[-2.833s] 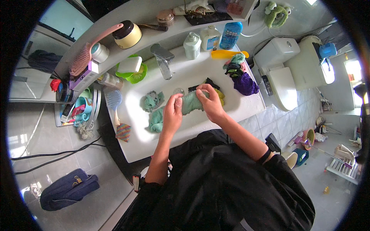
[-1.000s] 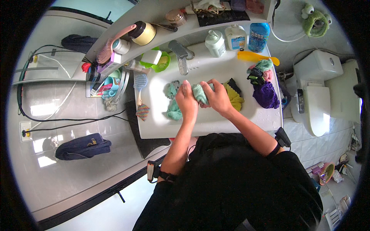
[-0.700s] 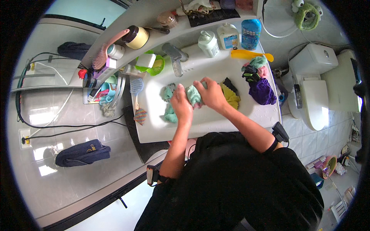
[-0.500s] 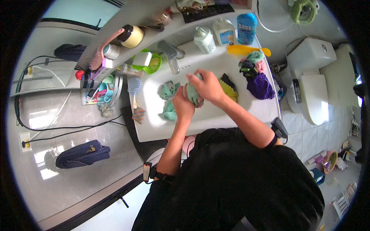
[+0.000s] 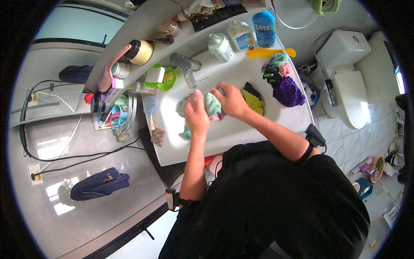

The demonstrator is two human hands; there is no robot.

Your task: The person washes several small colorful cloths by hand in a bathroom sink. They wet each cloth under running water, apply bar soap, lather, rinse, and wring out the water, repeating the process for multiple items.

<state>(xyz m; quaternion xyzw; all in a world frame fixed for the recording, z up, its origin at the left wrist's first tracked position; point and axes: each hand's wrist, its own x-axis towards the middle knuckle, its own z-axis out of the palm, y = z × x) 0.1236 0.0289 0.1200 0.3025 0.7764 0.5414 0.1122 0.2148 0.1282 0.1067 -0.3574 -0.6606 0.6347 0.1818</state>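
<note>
Over the white sink (image 5: 235, 144), my left hand (image 5: 196, 114) and my right hand (image 5: 233, 101) both grip a bunched pale green cloth (image 5: 212, 105) with a pinkish patch at its lower end. The fingers of both hands are curled round it, and the right ones are slightly blurred. Behind my left hand, a grey-green cloth (image 5: 180, 108) and a teal cloth (image 5: 187, 132) lie in the basin, partly hidden. To the right of my hands rests a yellow cloth (image 5: 254, 102) with a black part. The grey faucet (image 5: 185, 69) stands just beyond my hands.
A purple cloth (image 5: 288, 91) and other wet-looking cloths sit on the right rim, beside a yellow-orange brush handle (image 5: 271, 53). Bottles, including a blue bottle (image 5: 264, 29), line the back. At left are a green soap dish (image 5: 168, 80) and a blue hairbrush (image 5: 150, 105).
My hands have moved slightly apart, and the pale green cloth is more spread between them. My left hand has turned more upright. The whole view has shifted a little.
</note>
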